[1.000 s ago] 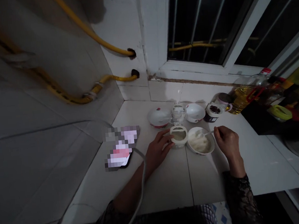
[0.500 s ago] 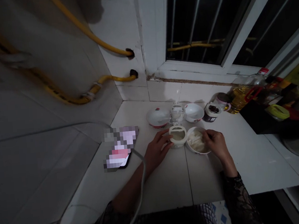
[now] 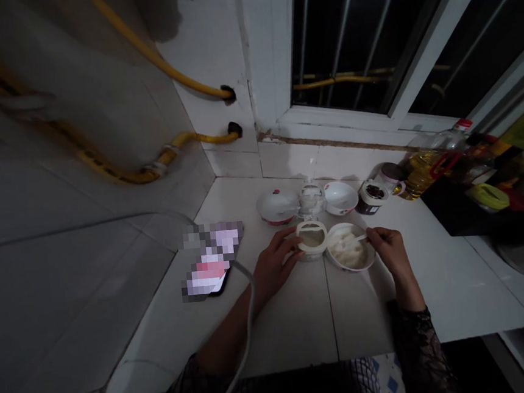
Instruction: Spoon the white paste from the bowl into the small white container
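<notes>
On the white tiled worktop (image 3: 300,321) below the dark far window (image 3: 344,42), our left hand (image 3: 272,266) wraps its fingers round a tub (image 3: 312,241); our right hand (image 3: 388,249) pinches a spoon (image 3: 355,239) over a bowl (image 3: 350,255)

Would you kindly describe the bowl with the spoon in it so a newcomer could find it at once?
Below the window, on the white tiled counter, a row of small dishes lines the wall. Just in front, the bowl is the right one of two, beside the tub the left hand holds. It alone holds white food and a spoon, gripped by the right hand.
</notes>
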The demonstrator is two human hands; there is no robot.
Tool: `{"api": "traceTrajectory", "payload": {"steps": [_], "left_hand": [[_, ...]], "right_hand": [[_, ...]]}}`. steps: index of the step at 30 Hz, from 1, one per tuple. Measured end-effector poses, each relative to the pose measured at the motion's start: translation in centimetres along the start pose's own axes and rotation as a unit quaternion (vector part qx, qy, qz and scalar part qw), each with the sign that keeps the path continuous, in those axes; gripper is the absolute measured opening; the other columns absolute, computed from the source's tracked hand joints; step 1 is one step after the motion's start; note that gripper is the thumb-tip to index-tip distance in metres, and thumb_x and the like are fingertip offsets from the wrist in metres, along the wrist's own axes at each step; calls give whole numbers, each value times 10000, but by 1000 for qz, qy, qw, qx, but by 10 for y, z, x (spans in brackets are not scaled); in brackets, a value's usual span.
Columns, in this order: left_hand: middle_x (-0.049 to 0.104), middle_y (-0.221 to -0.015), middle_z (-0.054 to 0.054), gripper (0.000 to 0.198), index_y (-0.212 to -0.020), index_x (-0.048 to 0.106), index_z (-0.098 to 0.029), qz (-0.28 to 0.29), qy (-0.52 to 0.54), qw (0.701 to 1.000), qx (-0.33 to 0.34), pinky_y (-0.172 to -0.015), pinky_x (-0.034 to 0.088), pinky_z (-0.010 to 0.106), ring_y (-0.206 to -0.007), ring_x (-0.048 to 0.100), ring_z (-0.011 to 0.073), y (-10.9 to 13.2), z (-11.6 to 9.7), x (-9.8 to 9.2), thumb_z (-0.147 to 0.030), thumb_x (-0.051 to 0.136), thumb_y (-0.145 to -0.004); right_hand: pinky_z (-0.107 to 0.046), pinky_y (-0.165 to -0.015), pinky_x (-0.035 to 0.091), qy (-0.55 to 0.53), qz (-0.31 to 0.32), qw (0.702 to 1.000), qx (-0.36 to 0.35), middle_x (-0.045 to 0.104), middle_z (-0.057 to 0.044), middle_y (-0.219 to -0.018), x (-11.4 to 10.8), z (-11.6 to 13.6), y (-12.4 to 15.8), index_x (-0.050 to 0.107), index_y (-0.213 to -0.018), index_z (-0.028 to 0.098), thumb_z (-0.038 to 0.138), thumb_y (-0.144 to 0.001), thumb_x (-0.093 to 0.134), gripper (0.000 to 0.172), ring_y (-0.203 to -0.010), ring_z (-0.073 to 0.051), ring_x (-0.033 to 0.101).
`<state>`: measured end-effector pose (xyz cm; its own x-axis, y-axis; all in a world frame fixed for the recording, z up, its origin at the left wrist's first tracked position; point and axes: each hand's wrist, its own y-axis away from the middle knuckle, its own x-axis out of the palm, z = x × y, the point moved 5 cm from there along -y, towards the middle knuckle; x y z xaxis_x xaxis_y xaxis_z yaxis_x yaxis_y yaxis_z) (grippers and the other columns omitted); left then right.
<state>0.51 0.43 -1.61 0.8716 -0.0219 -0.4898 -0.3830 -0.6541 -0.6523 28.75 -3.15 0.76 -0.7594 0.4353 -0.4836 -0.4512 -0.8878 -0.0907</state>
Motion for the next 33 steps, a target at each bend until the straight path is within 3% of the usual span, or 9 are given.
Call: {"api": "traceTrajectory", "payload": {"steps": [5, 9, 14, 17, 19, 21, 25, 29, 33], "left_hand": [[566, -1275, 113, 185, -1114, 574, -215, 5, -3, 1000, -11, -750, 599, 294, -785, 674, 114, 1, 2, 1, -294, 515, -958], [562, -1280, 114, 177, -1110, 573, -212, 8, -4, 1000, -15, -758, 594, 294, -778, 666, 107, 1, 2, 1, -283, 518, -956], [562, -1274, 122, 173, -1111, 563, -209, 1, -1, 1000, 0, -738, 594, 288, -781, 666, 111, 0, 0, 0, -275, 515, -958], [564, -1273, 120, 175, -1114, 563, -213, 12, -4, 1000, -6, -750, 596, 297, -785, 668, 116, 0, 0, 0, -273, 510, -958], [565, -1274, 119, 177, -1113, 567, -212, 16, -3, 1000, -11, -757, 595, 297, -780, 668, 114, -1, 0, 0, -277, 510, -958], [569, -1268, 118, 178, -1106, 571, -208, 10, -1, 1000, -10, -752, 594, 291, -771, 669, 112, 0, 0, 0, -287, 510, -959], [575, -1256, 108, 177, -1108, 571, -212, -2, -4, 1000, -4, -735, 592, 281, -762, 668, 107, 0, 0, 0, -287, 517, -957], [570, -1263, 117, 171, -1103, 573, -207, -2, -3, 1000, 0, -741, 590, 280, -769, 669, 107, 1, 0, 1, -278, 515, -959], [570, -1268, 119, 170, -1096, 574, -207, -2, -7, 1000, -6, -729, 593, 285, -748, 666, 106, 1, 1, 1, -284, 517, -956]], "right_hand": [[-248, -437, 217, -37, -25, 998, 42, 394, 39, -407, -4, -6, -5, 575, -478, 171, 591, -607, 597, 440, -430, -83, 297], [-251, -446, 246, -77, -82, 994, -2, 413, 39, -435, -4, 14, 4, 559, -511, 177, 594, -683, 595, 452, -439, -85, 300], [-266, -547, 336, 48, -156, 959, -231, 528, 3, -563, 14, 61, 34, 562, -630, 188, 420, -928, 460, 391, -545, -125, 455], [-286, -640, 362, 183, -94, 873, -442, 621, -19, -643, 40, 85, 54, 588, -689, 192, 263, -950, 475, 293, -585, -126, 507], [-289, -659, 361, 221, -72, 830, -507, 638, -17, -650, 47, 89, 60, 601, -727, 190, 203, -946, 486, 248, -578, -122, 511], [-283, -659, 366, 217, -101, 835, -495, 622, -13, -635, 39, 86, 56, 594, -735, 187, 183, -953, 470, 251, -576, -123, 508], [-266, -627, 369, 217, -167, 888, -369, 579, -15, -604, 9, 65, 34, 559, -675, 197, 271, -975, 431, 334, -582, -135, 505], [-276, -613, 342, 293, -146, 899, -291, 615, -49, -630, -2, 42, 16, 588, -660, 194, 386, -969, 394, 412, -576, -149, 509], [-277, -613, 330, 319, -68, 905, -274, 640, -64, -628, 11, 35, 11, 605, -650, 198, 387, -949, 379, 420, -570, -153, 519]]}}
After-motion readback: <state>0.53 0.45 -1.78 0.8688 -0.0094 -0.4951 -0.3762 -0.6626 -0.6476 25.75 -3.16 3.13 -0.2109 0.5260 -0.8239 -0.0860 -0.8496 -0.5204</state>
